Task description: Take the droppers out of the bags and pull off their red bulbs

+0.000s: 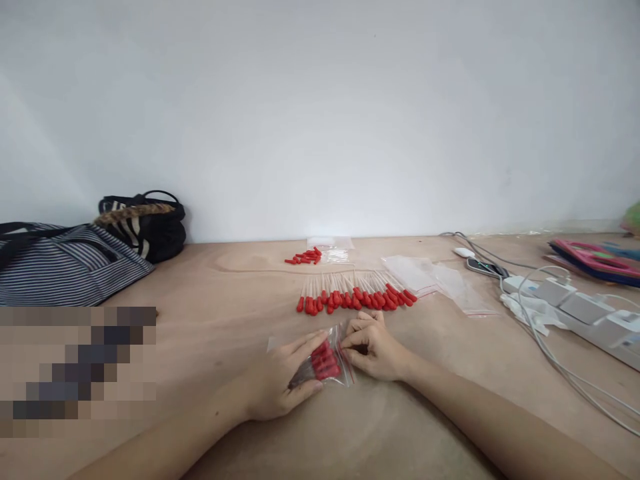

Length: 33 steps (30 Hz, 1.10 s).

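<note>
"So, how do the hands stand?"

"Left hand (283, 380) lies stretched over a zip bag (348, 377), thumb apart from the fingers. The right hand (375, 343) is curled, thumb and fingertips together on the bag's red-lined edge."

"And the bag?"

"On the tabletop (215, 347), between the hands — red pieces (325, 363) show through the plastic."

"Any lettering?"

"I can't read any at this size."

"Elbow room?"

"Tight ahead: a row of red-tipped sticks (357, 299) sits just beyond the right knuckles. Leftward, wood stretches toward a striped bag (75, 267); rightward — well apart — a power strip (590, 320) and cables (543, 355) bound the space."
</note>
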Motion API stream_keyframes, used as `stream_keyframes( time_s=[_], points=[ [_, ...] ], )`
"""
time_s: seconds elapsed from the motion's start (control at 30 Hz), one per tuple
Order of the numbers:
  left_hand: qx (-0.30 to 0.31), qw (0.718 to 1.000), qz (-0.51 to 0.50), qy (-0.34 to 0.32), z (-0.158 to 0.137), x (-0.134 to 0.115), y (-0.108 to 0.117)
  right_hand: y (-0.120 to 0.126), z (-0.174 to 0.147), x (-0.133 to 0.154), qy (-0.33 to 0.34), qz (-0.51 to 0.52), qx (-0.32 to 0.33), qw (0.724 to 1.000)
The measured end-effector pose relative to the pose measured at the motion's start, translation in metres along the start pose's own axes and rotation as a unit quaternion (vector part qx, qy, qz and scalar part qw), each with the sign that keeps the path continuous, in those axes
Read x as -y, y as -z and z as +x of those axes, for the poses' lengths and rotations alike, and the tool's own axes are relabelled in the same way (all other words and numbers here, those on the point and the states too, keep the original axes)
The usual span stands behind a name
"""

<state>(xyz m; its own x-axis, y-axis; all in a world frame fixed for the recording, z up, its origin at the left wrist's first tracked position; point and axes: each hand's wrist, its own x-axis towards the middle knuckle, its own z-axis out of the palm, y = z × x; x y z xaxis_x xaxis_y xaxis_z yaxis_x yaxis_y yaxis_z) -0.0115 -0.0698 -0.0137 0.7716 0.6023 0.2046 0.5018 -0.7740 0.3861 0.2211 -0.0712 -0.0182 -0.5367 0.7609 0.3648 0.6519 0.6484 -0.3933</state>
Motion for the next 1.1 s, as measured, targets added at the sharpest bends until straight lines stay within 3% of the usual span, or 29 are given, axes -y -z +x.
stream_keyframes(
  time_s=[0.17, 0.33, 0.47, 0.67, 0.8, 1.1],
  points=[
    [-0.022, 1.0, -0.011, -0.017, 0.001, -0.004, 0.001, 0.001, 0.0, -0.005, -0.004, 0.01, 0.021, 1.0],
    [-0.081, 0.996, -0.03, 0.009, 0.001, -0.006, -0.005, 0.003, -0.001, -0.006, 0.001, 0.009, 0.029, 1.0],
    [-0.094, 0.995, -0.036, 0.016, 0.001, -0.006, -0.009, 0.005, -0.002, -0.002, 0.003, 0.037, 0.031, 0.999],
    [-0.109, 0.993, -0.043, 0.004, 0.001, -0.007, -0.01, -0.006, 0.0, 0.005, -0.057, 0.003, -0.048, 0.997],
    [-0.109, 0.993, -0.043, 0.007, 0.001, -0.007, -0.01, -0.008, 0.002, 0.006, -0.067, -0.03, -0.051, 0.996],
    [-0.142, 0.989, -0.034, 0.003, 0.003, -0.006, -0.009, 0.002, 0.0, -0.004, -0.008, -0.019, -0.019, 1.0]
  ],
)
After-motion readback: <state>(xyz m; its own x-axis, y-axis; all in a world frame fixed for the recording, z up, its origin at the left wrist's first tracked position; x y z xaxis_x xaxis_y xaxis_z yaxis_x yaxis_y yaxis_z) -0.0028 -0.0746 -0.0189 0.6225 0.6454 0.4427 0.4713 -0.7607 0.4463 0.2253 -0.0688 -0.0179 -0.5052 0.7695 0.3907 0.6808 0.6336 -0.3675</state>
